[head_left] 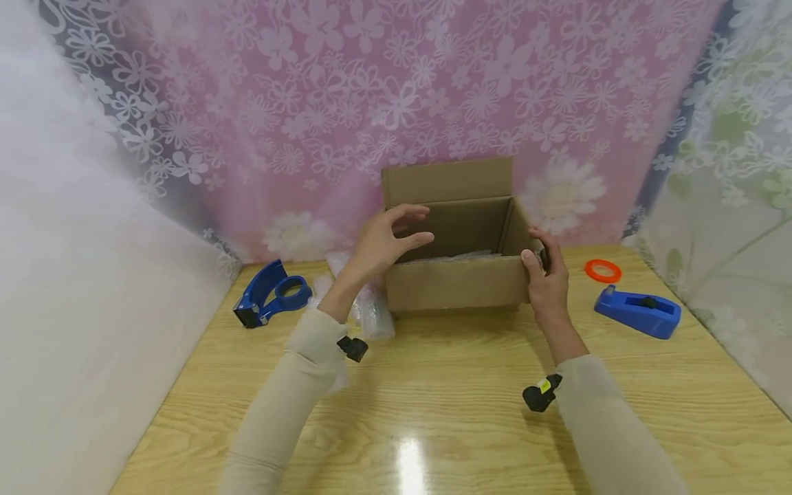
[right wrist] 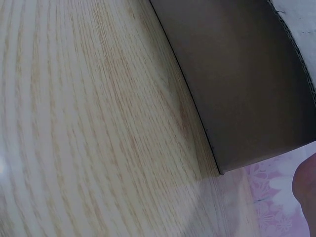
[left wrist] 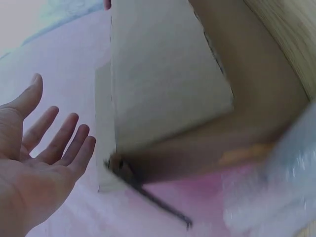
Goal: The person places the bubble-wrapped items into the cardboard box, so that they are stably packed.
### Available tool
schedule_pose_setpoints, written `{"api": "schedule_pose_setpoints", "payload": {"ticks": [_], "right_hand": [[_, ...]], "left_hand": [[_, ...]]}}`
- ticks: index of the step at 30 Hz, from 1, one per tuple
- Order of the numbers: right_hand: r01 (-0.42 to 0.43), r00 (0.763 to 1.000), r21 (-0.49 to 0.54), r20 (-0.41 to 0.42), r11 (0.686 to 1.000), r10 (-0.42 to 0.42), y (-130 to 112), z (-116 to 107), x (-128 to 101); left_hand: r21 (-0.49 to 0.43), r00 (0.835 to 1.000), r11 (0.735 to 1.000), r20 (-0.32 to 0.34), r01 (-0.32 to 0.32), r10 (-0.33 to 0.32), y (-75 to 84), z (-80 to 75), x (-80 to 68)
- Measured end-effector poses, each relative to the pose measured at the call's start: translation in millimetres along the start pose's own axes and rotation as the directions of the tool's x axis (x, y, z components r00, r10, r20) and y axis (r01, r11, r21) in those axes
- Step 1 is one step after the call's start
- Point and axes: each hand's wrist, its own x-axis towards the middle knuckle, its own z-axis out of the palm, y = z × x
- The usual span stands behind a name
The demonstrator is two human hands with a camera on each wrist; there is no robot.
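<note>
cardboard box point(head_left: 458, 282) between hands; left hand point(head_left: 385, 240) spread above rim, right hand point(head_left: 544, 278) gripping corner.

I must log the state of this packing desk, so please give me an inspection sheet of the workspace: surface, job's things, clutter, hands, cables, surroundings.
Surface: wooden table, light grain, one glare spot near the front edge.
Job's things: open cardboard box, rear flap upright; clear plastic wrap inside.
Clutter: bubble wrap left of the box; blue tape gun far left; blue tape dispenser and orange tape ring on the right.
Hands: left hand open over the box's left edge, fingers spread; right hand grips the box's right front corner.
Cables: nothing seen.
Surroundings: pink floral curtain behind; white wall on the left.
</note>
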Motion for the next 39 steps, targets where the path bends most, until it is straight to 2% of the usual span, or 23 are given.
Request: {"api": "schedule_pose_setpoints", "payload": {"ticks": [5,9,12,14,20,26,32,39], "right_hand": [[0.002,1.0,0.018,0.003,1.0,-0.002,0,0,0],[0.003,1.0,0.009,0.006,1.0,-0.004,-1,0,0],[0.01,1.0,0.006,0.005,1.0,-0.01,-1,0,0],[0.013,1.0,0.008,0.003,1.0,-0.013,-1,0,0],[0.017,1.0,0.011,-0.003,1.0,-0.017,0,1,0],[0.015,1.0,0.007,-0.009,1.0,-0.015,0,1,0],[0.005,1.0,-0.003,-0.018,1.0,-0.005,-2,1,0],[-0.004,1.0,-0.001,-0.006,1.0,0.004,-1,2,-1]], "left_hand": [[-0.02,0.999,0.999,0.039,0.026,-0.025,-4.4,-19.7,-16.2],[0.006,0.995,0.997,0.055,0.08,-0.08,-12.5,-35.3,-32.5],[0.035,0.993,0.994,0.051,0.106,-0.107,-19.3,-46.2,-44.0],[0.047,0.994,0.994,0.046,0.102,-0.104,-24.1,-52.6,-51.0],[0.023,0.991,0.993,0.05,0.12,-0.121,-35.5,-68.2,-70.7],[0.047,0.986,0.986,0.042,0.157,-0.159,-45.9,-81.0,-86.3],[0.104,0.977,0.972,0.028,0.209,-0.213,-57.3,-91.7,-103.5],[0.171,0.948,0.943,0.088,0.287,-0.304,-74.7,-102.3,-127.6]]}}
